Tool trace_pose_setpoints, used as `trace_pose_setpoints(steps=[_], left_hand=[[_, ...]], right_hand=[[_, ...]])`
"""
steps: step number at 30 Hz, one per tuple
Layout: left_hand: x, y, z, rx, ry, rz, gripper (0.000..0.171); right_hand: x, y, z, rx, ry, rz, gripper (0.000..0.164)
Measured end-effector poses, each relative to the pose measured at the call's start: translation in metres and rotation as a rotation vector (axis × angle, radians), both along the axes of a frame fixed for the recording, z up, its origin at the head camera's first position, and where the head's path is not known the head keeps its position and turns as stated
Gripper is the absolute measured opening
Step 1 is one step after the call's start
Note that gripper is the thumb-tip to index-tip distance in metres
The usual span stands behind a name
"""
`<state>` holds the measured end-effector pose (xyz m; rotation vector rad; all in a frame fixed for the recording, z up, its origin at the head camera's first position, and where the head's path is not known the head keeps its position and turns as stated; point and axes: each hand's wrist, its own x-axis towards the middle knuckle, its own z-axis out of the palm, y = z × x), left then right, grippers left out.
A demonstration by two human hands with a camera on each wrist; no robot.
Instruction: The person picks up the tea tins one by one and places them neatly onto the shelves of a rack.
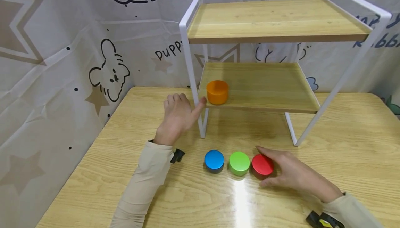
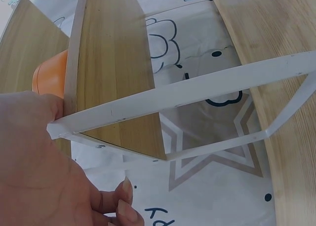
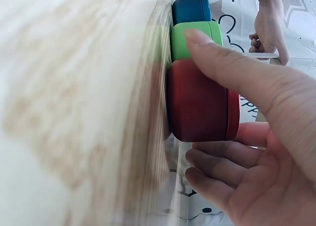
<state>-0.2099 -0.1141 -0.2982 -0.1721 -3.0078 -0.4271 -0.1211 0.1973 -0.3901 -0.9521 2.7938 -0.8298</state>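
Observation:
A red round tin [image 1: 263, 165] with a lid seam stands on the table, between the spread thumb and fingers of my right hand [image 1: 290, 172]. In the right wrist view the thumb [image 3: 222, 63] crosses the tin's near side; I cannot tell whether it touches. To its left a green round tin [image 1: 239, 163] and a blue round tin [image 1: 214, 161] line up. My left hand [image 1: 178, 116] is at the shelf's left post, its thumb stretched to the middle board's edge and its other fingers loosely bent. An orange round tin [image 1: 217, 92] sits on that board beside the thumb.
The two-tier shelf rack has a top board [image 1: 275, 19], a middle board [image 1: 265, 85] and white metal legs [image 1: 337, 78]. It stands toward the back of a wooden table [image 1: 125, 172]. A printed cloth [image 1: 62, 82] hangs behind and on the left.

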Motion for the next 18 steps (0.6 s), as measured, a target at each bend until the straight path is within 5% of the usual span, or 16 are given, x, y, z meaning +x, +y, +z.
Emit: trace_pose_setpoints(steps=[18], left_hand=[[0.0006, 0.0007, -0.0004, 0.012, 0.003, -0.005, 0.073]], right_hand=[[-0.0021, 0.0010, -0.0016, -0.030, 0.021, 0.021, 0.070]])
